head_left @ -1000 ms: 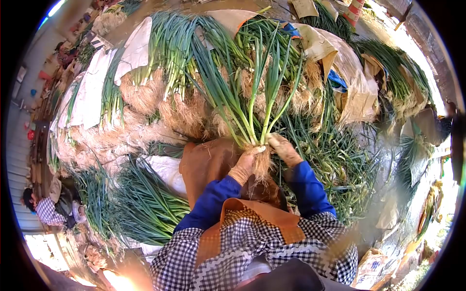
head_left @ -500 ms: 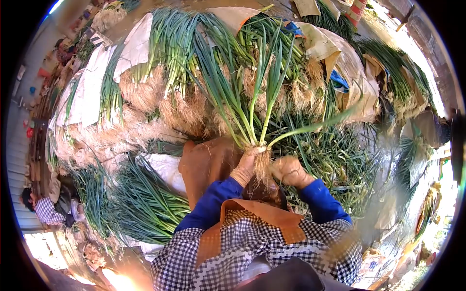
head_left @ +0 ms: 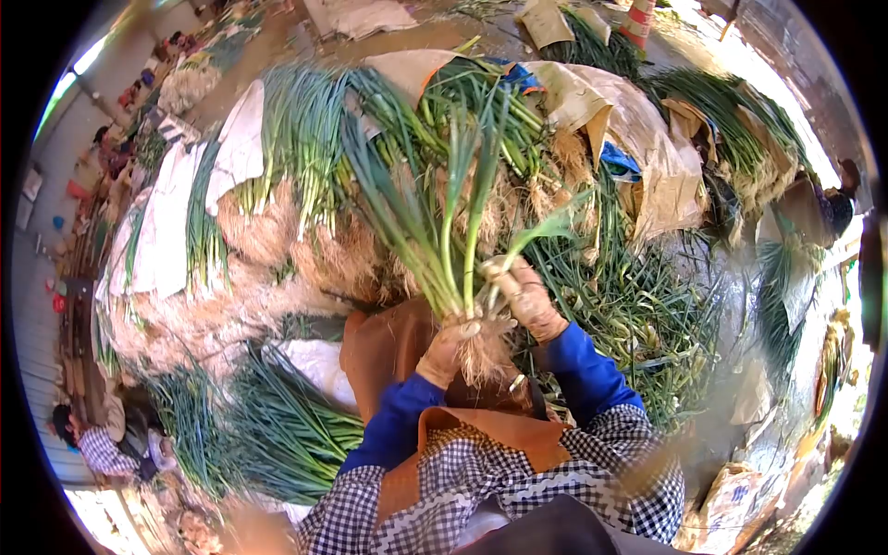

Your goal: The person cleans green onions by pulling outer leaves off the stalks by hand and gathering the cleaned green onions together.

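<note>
Gripping the green onions at the centre of the frame, our left hand is closing round their base above the roots; their long axis is running toward upper centre. Our right hand, nearer the outer leaf, is pinching it narrowly, right of the base.

I see wrinkled matt white cloth sheets, crumpled brown paper-like wrapping, and a smooth brown apron.
</note>
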A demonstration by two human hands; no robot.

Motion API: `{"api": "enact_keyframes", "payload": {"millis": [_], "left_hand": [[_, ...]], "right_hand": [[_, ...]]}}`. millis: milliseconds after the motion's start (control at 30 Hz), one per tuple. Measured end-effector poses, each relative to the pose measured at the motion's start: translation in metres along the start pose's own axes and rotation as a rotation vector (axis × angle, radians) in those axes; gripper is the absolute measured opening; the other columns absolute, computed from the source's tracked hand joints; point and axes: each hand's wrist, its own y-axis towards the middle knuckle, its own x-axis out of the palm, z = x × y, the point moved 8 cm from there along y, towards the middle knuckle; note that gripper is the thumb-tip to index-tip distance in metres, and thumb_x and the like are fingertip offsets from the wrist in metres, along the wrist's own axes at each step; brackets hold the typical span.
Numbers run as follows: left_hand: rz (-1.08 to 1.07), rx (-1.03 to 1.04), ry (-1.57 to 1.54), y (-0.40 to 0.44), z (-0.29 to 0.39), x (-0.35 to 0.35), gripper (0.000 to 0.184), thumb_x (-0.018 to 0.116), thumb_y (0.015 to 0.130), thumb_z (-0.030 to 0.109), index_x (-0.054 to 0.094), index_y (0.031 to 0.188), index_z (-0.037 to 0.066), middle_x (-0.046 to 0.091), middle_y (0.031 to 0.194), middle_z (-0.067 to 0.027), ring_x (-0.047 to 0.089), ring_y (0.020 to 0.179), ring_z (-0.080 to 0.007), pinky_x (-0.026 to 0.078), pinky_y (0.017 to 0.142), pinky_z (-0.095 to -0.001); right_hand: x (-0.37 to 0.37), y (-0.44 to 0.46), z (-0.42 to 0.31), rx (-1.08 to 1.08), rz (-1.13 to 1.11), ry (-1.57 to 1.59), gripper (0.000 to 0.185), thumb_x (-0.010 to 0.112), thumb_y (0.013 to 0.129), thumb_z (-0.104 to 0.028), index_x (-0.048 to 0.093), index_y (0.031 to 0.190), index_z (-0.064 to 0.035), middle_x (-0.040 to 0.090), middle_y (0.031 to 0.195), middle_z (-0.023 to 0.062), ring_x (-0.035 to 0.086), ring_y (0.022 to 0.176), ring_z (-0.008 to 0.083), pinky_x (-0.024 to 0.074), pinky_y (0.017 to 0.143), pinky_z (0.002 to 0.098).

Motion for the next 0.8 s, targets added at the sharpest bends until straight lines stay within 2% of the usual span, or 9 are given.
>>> {"api": "enact_keyframes", "payload": {"millis": [100, 133, 200, 300, 400, 500, 633, 767, 800], "left_hand": [[-0.095, -0.064, -0.17, 0.001, -0.007, 0.0, 0.027, 0.058, 0.077, 0.003, 0.053, 0.104, 0.003, 0.054, 0.106, -0.0112, 0.053, 0.099, -0.0239, 0.047, 0.078, -0.0361], [-0.037, -0.092, -0.246, -0.002, -0.006, 0.001, 0.028, 0.058, 0.078, 0.004, 0.052, 0.105, 0.003, 0.053, 0.103, -0.0099, 0.053, 0.092, -0.0212, 0.048, 0.072, -0.0309], [-0.18, -0.017, -0.5, 0.001, 0.011, 0.011, 0.03, 0.059, 0.081, 0.009, 0.051, 0.109, 0.006, 0.052, 0.093, -0.0034, 0.05, 0.08, -0.0137, 0.047, 0.065, -0.0267], [-0.343, 0.19, -0.492, -0.002, 0.071, 0.052, 0.032, 0.059, 0.082, 0.012, 0.051, 0.113, 0.011, 0.054, 0.084, -0.0008, 0.049, 0.07, -0.0097, 0.046, 0.058, -0.0237], [-0.555, 0.338, -0.437, -0.016, 0.14, 0.083, 0.032, 0.059, 0.082, 0.011, 0.052, 0.113, 0.011, 0.055, 0.081, -0.0016, 0.051, 0.068, -0.011, 0.046, 0.056, -0.0225], [-0.717, 0.414, -0.367, -0.03, 0.19, 0.093, 0.031, 0.059, 0.082, 0.01, 0.053, 0.112, 0.012, 0.056, 0.079, -0.0023, 0.053, 0.067, -0.0123, 0.046, 0.054, -0.0214], [-0.52, 0.427, -0.131, -0.001, 0.154, 0.078, 0.019, 0.059, 0.08, 0.012, 0.056, 0.099, 0.01, 0.056, 0.074, -0.0012, 0.056, 0.069, -0.0143, 0.049, 0.06, -0.0245], [-0.21, 0.115, -0.047, 0.026, 0.044, 0.028, 0.038, 0.058, 0.08, 0.013, 0.052, 0.116, 0.003, 0.056, 0.101, -0.0109, 0.056, 0.094, -0.0229, 0.053, 0.079, -0.0392], [-0.074, 0.008, -0.079, 0.025, 0.02, 0.032, 0.035, 0.057, 0.082, 0.013, 0.052, 0.115, 0.003, 0.054, 0.108, -0.0116, 0.054, 0.1, -0.0244, 0.052, 0.082, -0.0393]], "right_hand": [[0.051, 0.013, -0.059, -0.847, -0.263, -0.867, 0.032, 0.053, 0.09, -0.03, 0.059, 0.105, -0.0023, 0.057, 0.081, 0.0108, 0.057, 0.082, 0.0248, 0.0468, 0.075, 0.0357], [0.048, 0.032, -0.035, -0.62, -0.462, -1.346, 0.037, 0.05, 0.091, -0.035, 0.061, 0.101, -0.0015, 0.059, 0.087, 0.0151, 0.056, 0.084, 0.0295, 0.0445, 0.082, 0.0388], [0.023, 0.067, -0.067, -0.427, -0.503, -0.892, 0.041, 0.045, 0.093, -0.038, 0.061, 0.104, -0.0014, 0.059, 0.089, 0.016, 0.056, 0.09, 0.027, 0.0429, 0.086, 0.0369], [-0.048, 0.129, -0.102, -0.592, -0.07, -1.079, 0.033, 0.06, 0.084, -0.032, 0.063, 0.103, -0.0048, 0.063, 0.098, 0.0149, 0.058, 0.095, 0.0301, 0.0457, 0.082, 0.0366], [-0.14, 0.191, -0.082, -0.15, 0.352, -1.41, 0.048, 0.057, 0.08, -0.05, 0.064, 0.102, -0.0076, 0.063, 0.106, 0.0119, 0.057, 0.104, 0.0281, 0.0432, 0.087, 0.0331], [-0.139, 0.19, -0.071, 0.27, 0.287, -1.73, 0.066, 0.053, 0.076, -0.062, 0.061, 0.11, -0.0056, 0.061, 0.113, 0.0089, 0.054, 0.109, 0.0245, 0.0417, 0.091, 0.0318], [-0.163, 0.197, -0.033, -0.109, 0.264, -1.506, 0.063, 0.053, 0.079, -0.058, 0.06, 0.112, -0.004, 0.061, 0.112, 0.0099, 0.054, 0.109, 0.0261, 0.0407, 0.093, 0.0349], [-0.111, 0.078, -0.023, -0.074, -0.145, -0.046, 0.036, 0.055, 0.087, -0.029, 0.06, 0.113, -0.0049, 0.062, 0.106, 0.01, 0.058, 0.098, 0.0196, 0.0443, 0.086, 0.0302], [-0.091, 0.044, -0.015, 0.091, -0.256, -0.084, 0.036, 0.055, 0.088, -0.027, 0.059, 0.115, -0.004, 0.061, 0.108, 0.0088, 0.057, 0.1, 0.0189, 0.044, 0.087, 0.0296]]}}
